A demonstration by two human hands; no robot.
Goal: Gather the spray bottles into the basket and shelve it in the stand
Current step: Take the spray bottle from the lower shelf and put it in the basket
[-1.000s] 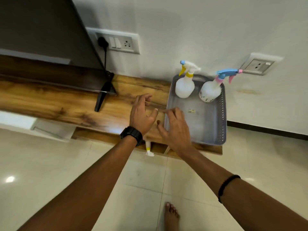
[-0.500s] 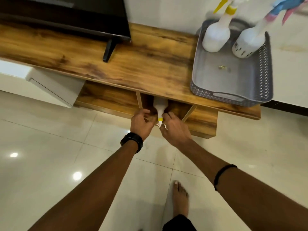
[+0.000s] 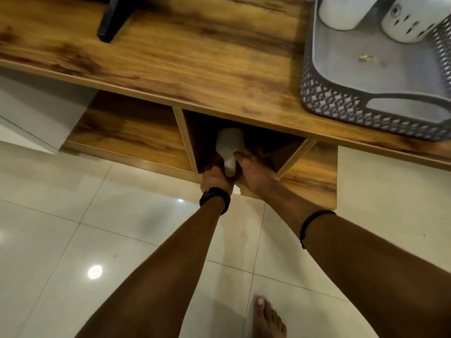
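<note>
Both my hands, left (image 3: 216, 179) & right (image 3: 253, 173), grip white spray bottle (image 3: 229, 147) in stand's (image 3: 195, 69) lower cubby; basket (image 3: 366, 106) far right.

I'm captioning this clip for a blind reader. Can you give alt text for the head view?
Both hands, left hand and right hand, grip a white spray bottle inside the wooden stand's open cubby. Above, a grey basket holds two more bottles.
</note>
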